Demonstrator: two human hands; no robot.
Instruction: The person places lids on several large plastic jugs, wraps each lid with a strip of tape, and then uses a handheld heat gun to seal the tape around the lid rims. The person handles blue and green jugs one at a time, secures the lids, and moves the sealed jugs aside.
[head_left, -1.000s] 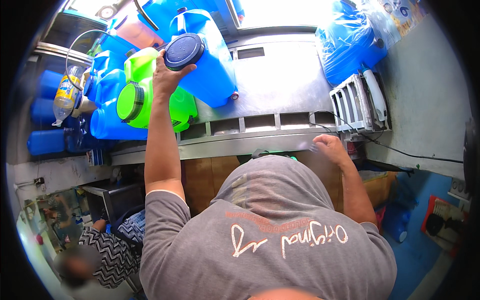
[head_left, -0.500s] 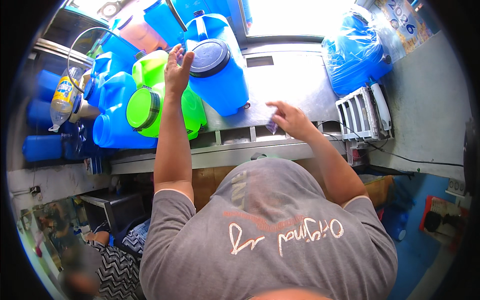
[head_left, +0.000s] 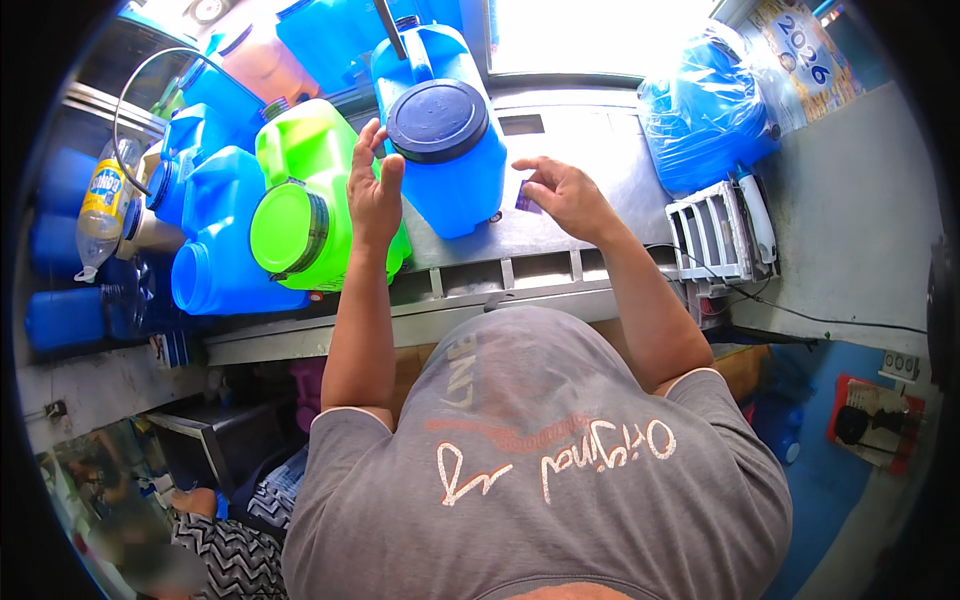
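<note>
A blue water container (head_left: 462,185) with a wide dark blue cap (head_left: 437,120) stands on the metal counter (head_left: 590,140), between my two hands. My left hand (head_left: 376,200) is open at the left side of this container, fingers raised and apart; whether they touch it I cannot tell. To its left is a bright green container (head_left: 300,150) with a green cap (head_left: 283,232). Right of the blue container, my right hand (head_left: 568,198) pinches a small purple packet (head_left: 526,196) between thumb and fingers, above the counter.
More blue containers (head_left: 225,190) crowd the left, beside a clear bottle with a yellow label (head_left: 104,200). At the right are plastic-wrapped blue containers (head_left: 705,110), a white slatted rack (head_left: 708,235) and a dark cable (head_left: 850,325). A person in a zigzag-patterned garment (head_left: 235,550) is at lower left.
My right hand has moved left with the purple packet, closer to the blue container. My left hand has shifted slightly right and down. The view has shifted a little.
</note>
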